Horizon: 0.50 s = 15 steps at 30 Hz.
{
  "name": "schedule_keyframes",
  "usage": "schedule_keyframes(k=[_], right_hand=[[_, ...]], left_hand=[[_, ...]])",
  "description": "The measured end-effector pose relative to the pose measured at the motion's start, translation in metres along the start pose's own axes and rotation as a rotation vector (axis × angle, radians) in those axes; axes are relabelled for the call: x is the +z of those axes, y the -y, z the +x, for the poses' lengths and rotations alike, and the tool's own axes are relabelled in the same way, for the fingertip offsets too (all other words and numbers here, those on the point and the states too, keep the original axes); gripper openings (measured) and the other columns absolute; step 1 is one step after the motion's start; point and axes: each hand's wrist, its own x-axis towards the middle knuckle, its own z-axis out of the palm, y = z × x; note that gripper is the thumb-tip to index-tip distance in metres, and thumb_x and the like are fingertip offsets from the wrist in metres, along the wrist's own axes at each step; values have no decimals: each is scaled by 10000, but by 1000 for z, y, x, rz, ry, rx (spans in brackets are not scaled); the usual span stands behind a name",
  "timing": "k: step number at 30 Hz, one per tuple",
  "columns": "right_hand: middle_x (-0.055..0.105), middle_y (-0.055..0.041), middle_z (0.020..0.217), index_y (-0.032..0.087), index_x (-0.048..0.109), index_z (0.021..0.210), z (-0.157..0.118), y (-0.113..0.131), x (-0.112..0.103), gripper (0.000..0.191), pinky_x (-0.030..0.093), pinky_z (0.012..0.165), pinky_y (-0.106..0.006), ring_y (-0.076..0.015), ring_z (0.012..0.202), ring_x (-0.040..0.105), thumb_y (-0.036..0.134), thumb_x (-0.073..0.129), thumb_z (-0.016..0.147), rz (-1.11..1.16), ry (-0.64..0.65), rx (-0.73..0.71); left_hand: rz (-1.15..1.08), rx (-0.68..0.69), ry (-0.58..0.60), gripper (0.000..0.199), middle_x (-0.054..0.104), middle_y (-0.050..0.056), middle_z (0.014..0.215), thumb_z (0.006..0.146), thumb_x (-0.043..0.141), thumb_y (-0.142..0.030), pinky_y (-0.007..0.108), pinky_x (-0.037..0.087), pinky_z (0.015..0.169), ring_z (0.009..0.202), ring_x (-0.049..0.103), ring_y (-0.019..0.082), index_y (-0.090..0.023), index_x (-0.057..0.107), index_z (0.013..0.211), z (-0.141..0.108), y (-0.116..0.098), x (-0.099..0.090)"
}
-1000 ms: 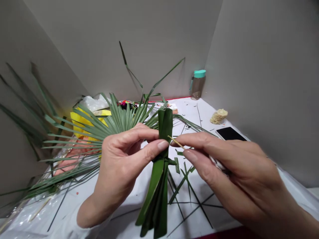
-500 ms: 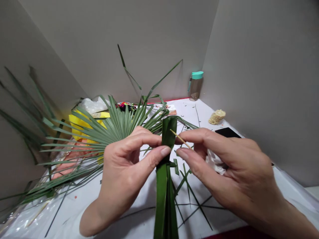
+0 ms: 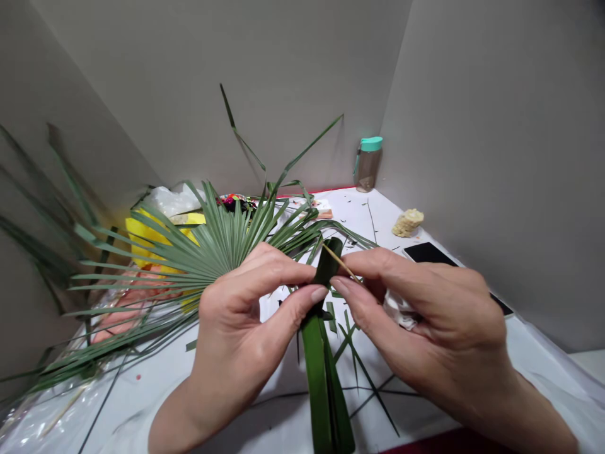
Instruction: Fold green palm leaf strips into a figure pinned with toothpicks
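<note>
In the middle of the head view, a folded green palm leaf (image 3: pixel 317 372) hangs toward the bottom edge, its top bent over into a loop. My left hand (image 3: pixel 241 328) pinches it below the loop between thumb and index finger. Opposite, my right hand (image 3: pixel 435 321) has its thumb and index finger closed at the leaf's right edge. A thin wooden stick (image 3: pixel 339 261) pokes out from those right fingers, its tip lying across the upper leaf. White crumpled tissue (image 3: pixel 399 309) shows under my right palm; whether it is held cannot be seen.
A large fan palm leaf (image 3: pixel 227 243) spreads at the left, over yellow material (image 3: pixel 142 236). Leaf cuttings (image 3: pixel 363 359) lie on the white table (image 3: pixel 274 422). A bottle (image 3: pixel 368 165), a beige porous lump (image 3: pixel 407 222) and a black phone (image 3: pixel 430 253) are at the right, near grey walls.
The leaf's top has dropped and folded over, and its lower end has swung right. My right thumb has closed onto the leaf. The camera view has shifted slightly.
</note>
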Motion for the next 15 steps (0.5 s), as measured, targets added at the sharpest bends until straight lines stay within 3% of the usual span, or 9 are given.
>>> schedule_keyframes(k=[7, 10, 15], right_hand=[[512, 114, 632, 221, 643, 886, 5, 4, -1, 119, 359, 479, -178, -33, 495, 419, 119, 628, 945, 8, 16, 79], [492, 117, 613, 235, 635, 854, 7, 7, 0, 146, 344, 453, -189, -37, 495, 431, 108, 625, 925, 49, 15, 127], [561, 98, 647, 266, 643, 866, 6, 7, -1, 157, 421, 493, -211, -68, 506, 495, 122, 632, 928, 64, 28, 160]], left_hand=[[-67, -46, 32, 126, 704, -29, 753, 848, 783, -142, 281, 479, 713, 735, 593, 133, -247, 775, 777, 0, 0, -3], [-161, -137, 33, 113, 718, -44, 758, 829, 806, -151, 240, 489, 716, 743, 613, 115, -261, 808, 805, 0, 0, -3], [-301, -297, 78, 67, 712, -6, 729, 806, 805, -159, 246, 508, 679, 733, 646, 143, -218, 821, 780, 3, -3, -1]])
